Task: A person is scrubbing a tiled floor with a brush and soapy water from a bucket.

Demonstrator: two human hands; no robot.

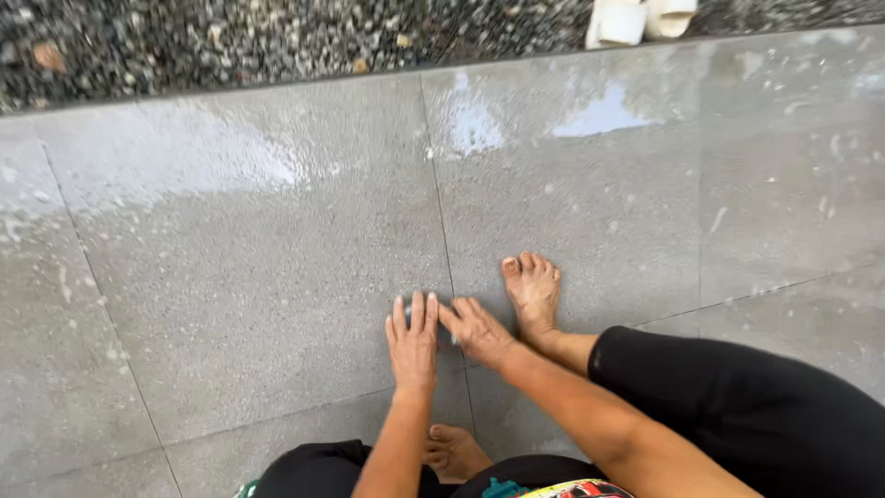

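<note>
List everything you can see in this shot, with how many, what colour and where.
floor tiles: several, grey, wet and soapy, across most of the view
gravel strip: one, dark speckled, along the top edge
white objects: two, top right on the gravel, kind unclear
small object: one, mostly hidden under the hands, kind unclear
left hand: one, flat on the tile, centre
right hand: one, pressed beside the left hand
feet: two, bare, on the tiles
trousers: black, bottom right

Wet grey floor tiles [249,258] with soapy streaks extend beyond the grip. Gravel strip [230,41] runs along the far edge. White object [636,20] lies far right of the grip, partly cropped.
</note>
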